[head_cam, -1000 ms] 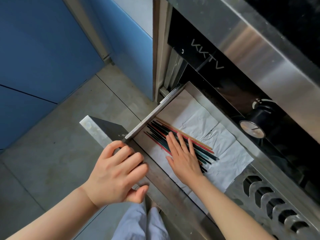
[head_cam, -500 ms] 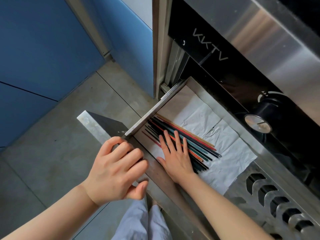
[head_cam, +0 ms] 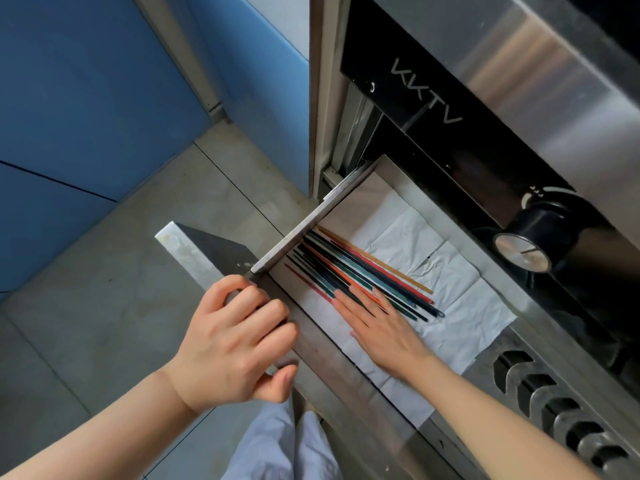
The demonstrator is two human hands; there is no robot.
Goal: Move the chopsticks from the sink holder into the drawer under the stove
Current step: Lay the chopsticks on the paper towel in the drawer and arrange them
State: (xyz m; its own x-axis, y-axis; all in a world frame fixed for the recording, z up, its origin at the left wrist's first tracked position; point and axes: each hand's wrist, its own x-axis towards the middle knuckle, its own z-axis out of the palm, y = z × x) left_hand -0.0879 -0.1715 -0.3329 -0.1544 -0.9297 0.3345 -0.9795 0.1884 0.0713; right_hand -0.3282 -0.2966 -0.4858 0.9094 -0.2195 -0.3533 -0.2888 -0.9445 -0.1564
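Observation:
Several coloured chopsticks (head_cam: pixel 349 263) (black, teal, red, orange, tan) lie side by side on white paper (head_cam: pixel 460 299) inside the pulled-out steel drawer (head_cam: pixel 294 235) under the stove. My right hand (head_cam: pixel 381 327) lies flat, fingers spread, on the near ends of the chopsticks and on the paper. My left hand (head_cam: pixel 232 337) is curled over the drawer's front edge, gripping it. The far ends of the chopsticks rest against the drawer's left wall.
The stove's black front panel (head_cam: pixel 429 98) and a round knob (head_cam: pixel 530 244) overhang the drawer's back. A vented steel panel (head_cam: pixel 554 410) lies at the lower right. Blue cabinet doors (head_cam: pixel 86 98) stand to the left over a grey tiled floor (head_cam: pixel 104 289). My light trousers (head_cam: pixel 284 445) show below.
My right hand has slid back toward me along the chopsticks, uncovering more of their length. My left hand keeps its hold on the drawer front.

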